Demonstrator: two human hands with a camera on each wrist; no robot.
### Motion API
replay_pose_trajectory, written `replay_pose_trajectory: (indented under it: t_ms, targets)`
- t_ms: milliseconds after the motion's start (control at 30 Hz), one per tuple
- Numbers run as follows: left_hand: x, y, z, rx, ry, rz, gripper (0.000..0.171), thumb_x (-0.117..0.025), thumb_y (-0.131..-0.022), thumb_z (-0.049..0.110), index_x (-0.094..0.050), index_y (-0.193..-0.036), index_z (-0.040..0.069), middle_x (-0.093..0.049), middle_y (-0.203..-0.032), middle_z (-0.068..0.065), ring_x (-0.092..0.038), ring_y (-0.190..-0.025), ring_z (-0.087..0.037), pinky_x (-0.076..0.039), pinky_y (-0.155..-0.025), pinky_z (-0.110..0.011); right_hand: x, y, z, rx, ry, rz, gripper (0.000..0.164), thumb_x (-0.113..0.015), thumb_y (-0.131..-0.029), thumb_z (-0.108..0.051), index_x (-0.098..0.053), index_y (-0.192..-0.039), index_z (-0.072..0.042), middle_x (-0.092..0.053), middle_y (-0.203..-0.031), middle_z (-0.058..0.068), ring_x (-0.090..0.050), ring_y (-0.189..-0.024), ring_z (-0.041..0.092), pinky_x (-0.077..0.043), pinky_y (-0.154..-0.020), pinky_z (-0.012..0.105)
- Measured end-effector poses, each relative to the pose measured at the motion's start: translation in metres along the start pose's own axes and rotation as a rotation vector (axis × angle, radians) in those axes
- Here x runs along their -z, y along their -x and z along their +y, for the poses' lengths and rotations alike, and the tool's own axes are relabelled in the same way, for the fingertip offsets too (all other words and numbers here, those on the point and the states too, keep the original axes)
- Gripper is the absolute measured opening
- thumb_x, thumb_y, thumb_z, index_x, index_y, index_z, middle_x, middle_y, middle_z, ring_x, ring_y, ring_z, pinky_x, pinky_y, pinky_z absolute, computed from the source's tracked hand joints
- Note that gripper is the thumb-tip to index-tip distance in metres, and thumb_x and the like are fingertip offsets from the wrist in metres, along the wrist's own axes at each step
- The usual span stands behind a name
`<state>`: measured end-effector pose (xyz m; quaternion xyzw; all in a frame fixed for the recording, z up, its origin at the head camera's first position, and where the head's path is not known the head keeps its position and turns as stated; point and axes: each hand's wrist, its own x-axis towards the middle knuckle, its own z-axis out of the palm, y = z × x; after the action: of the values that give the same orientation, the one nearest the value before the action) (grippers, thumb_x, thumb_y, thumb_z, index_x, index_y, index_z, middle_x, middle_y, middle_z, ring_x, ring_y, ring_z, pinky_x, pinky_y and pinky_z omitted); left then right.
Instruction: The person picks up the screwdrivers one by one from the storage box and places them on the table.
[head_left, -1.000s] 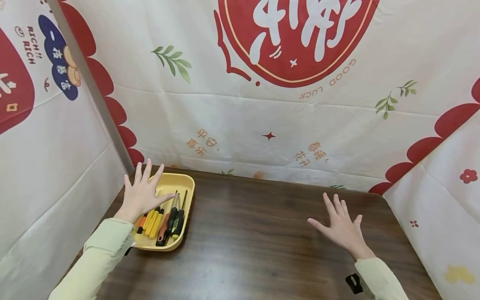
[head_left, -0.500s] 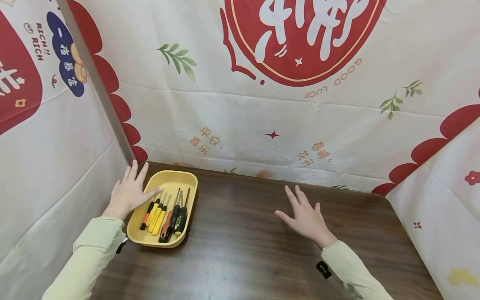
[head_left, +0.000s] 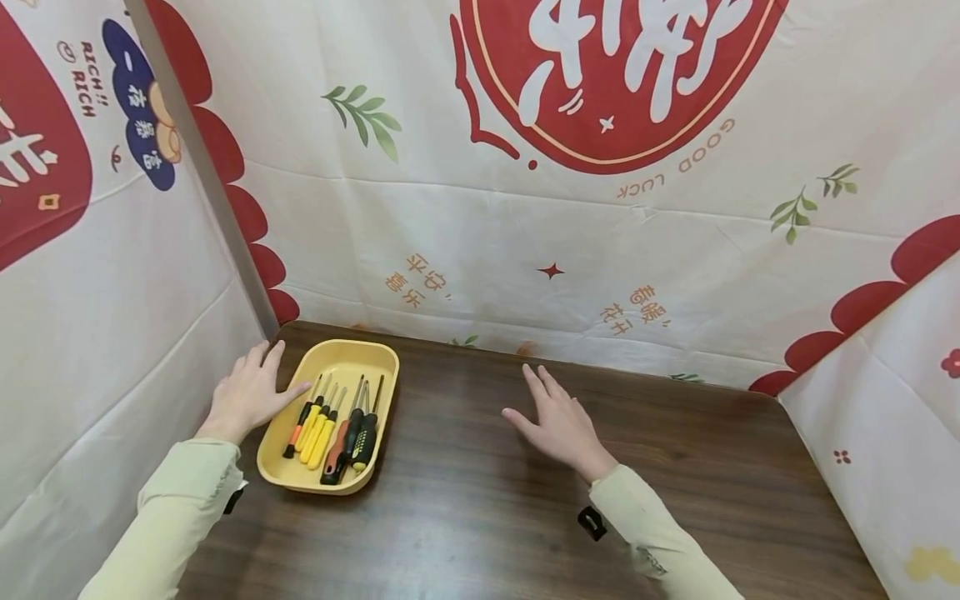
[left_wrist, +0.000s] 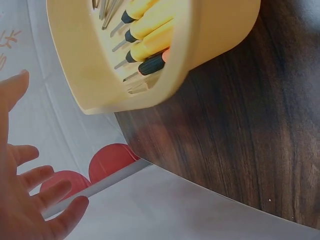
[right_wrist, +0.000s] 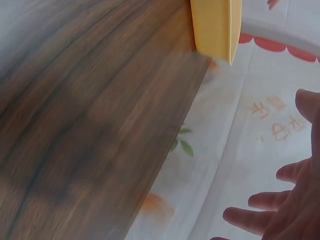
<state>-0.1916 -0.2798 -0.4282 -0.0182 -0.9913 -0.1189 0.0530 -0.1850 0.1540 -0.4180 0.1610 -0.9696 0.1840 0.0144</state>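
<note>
A yellow plastic tray point(head_left: 345, 353) stands at the left of the table and holds several screwdrivers. Slim ones with yellow handles point(head_left: 321, 442) lie on the left, beside an orange and black one point(head_left: 297, 429). Thicker ones lie on the right: a red-brown and black handle point(head_left: 335, 454) and a black handle point(head_left: 364, 442). My left hand point(head_left: 246, 393), fingers spread, is at the tray's left side, its thumb overlapping the rim in the head view. My right hand point(head_left: 562, 423) hovers over the middle of the table, fingers extended, holding nothing.
The dark wooden table point(head_left: 465, 500) meets a white printed cloth point(head_left: 480, 242) at the back. More cloth hangs along the left and right sides. A grey pole point(head_left: 217, 200) stands at the back left corner. Each sleeve has a black strap piece by the wrist.
My right hand has moved left across the table toward the tray. My left hand has shifted left and lower, off the screwdrivers to the tray's side. The view has shifted slightly.
</note>
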Motion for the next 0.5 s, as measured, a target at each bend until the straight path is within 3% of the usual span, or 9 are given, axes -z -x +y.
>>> replay_pose_trajectory:
  t_ms: [167, 400, 500]
  targets:
    - [0.0, 0.001, 0.0, 0.004, 0.004, -0.009, 0.084, -0.05, -0.084, 0.057, -0.029, -0.136, -0.005, -0.032, -0.127, -0.032, -0.036, -0.107, -0.049, -0.039, -0.075, -0.061, -0.012, -0.007, -0.019, -0.002, -0.007, -0.003, 0.077, -0.046, -0.085, -0.06, -0.02, -0.145, -0.019, -0.028, -0.145, 0.017, -0.042, -0.12, 0.041, -0.04, -0.085, 0.056]
    - [-0.005, 0.002, -0.003, 0.045, 0.0, -0.066, 0.084, -0.047, -0.084, 0.059, -0.035, -0.13, -0.01, -0.035, -0.122, -0.034, -0.039, -0.102, -0.05, -0.039, -0.075, -0.061, -0.026, -0.018, -0.04, -0.007, -0.004, -0.022, 0.076, -0.045, -0.086, -0.06, -0.023, -0.144, -0.016, -0.042, -0.135, 0.014, -0.048, -0.114, 0.033, -0.044, -0.079, 0.05]
    - [-0.007, 0.001, -0.007, 0.043, 0.008, -0.076, 0.079, -0.05, -0.085, 0.053, -0.036, -0.128, -0.012, -0.037, -0.119, -0.035, -0.042, -0.102, -0.051, -0.039, -0.076, -0.061, -0.031, -0.022, -0.048, -0.005, -0.016, -0.033, 0.076, -0.045, -0.086, -0.059, -0.025, -0.143, -0.013, -0.046, -0.131, 0.014, -0.051, -0.108, 0.031, -0.045, -0.075, 0.046]
